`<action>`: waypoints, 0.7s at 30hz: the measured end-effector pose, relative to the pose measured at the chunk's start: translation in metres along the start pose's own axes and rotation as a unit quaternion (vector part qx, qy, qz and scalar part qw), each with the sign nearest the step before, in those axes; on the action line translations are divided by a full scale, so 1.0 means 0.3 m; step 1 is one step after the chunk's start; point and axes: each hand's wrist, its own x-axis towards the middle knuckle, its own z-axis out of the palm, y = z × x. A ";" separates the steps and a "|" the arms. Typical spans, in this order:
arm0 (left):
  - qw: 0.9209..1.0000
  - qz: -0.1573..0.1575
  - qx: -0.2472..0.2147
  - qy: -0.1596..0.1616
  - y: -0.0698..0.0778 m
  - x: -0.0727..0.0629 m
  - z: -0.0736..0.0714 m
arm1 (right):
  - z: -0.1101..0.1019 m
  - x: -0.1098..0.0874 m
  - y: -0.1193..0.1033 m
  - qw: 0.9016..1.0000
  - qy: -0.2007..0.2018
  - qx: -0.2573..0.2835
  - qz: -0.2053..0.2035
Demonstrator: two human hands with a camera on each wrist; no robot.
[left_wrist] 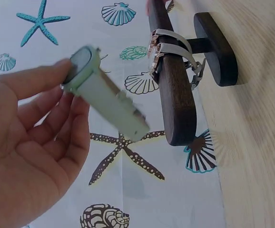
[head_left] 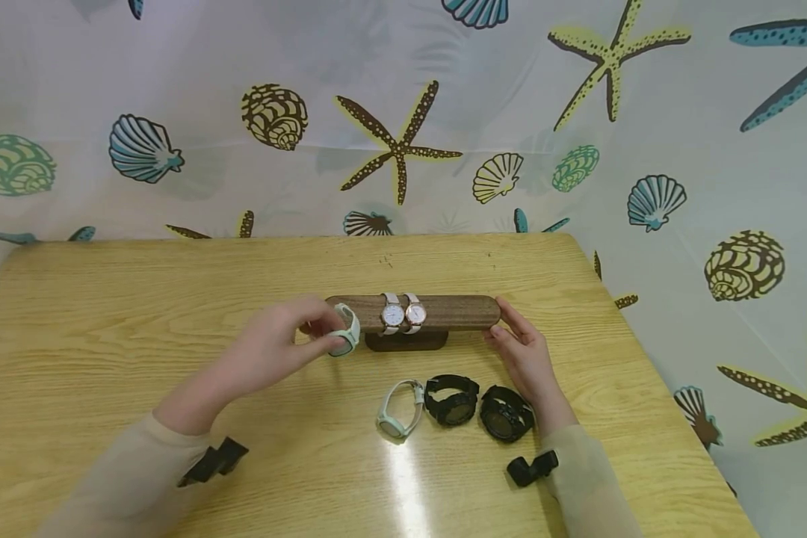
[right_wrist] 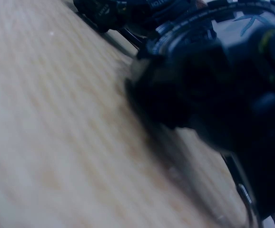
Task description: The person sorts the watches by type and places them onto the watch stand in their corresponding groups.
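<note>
My left hand [head_left: 279,344] pinches a pale green watch [left_wrist: 104,92] by its case, thumb on one side and fingers on the other. Its strap is closed into a loop. In the left wrist view the loop hangs beside the near end of a dark wooden watch stand [left_wrist: 175,95]. Two watches with light straps and rose-gold cases, one a white-faced watch [head_left: 393,314], the other a pinkish watch [head_left: 415,313], sit side by side around the bar's middle. My right hand [head_left: 526,351] grips the bar's right end between thumb and fingers.
In front of the stand lie a second pale green watch [head_left: 391,426], a black watch [head_left: 453,407] and another black watch [head_left: 506,415], which looms large in the right wrist view. A patterned curtain [head_left: 403,90] borders the wooden table [head_left: 141,299] behind and at right.
</note>
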 end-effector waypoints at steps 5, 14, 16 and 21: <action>0.995 -0.053 -0.027 0.075 -0.018 0.005 -0.020 | 0.001 0.000 0.000 1.000 0.003 0.001 0.000; 0.958 -0.203 -0.142 0.145 -0.102 0.010 -0.034 | 0.002 0.001 -0.003 1.000 0.005 0.002 0.001; 0.949 -0.227 -0.160 0.148 -0.124 0.009 -0.030 | 0.002 0.001 -0.003 1.000 0.004 0.001 0.002; 0.935 -0.248 -0.207 0.146 -0.174 0.005 -0.004 | 0.001 0.002 -0.003 1.000 0.004 0.002 0.001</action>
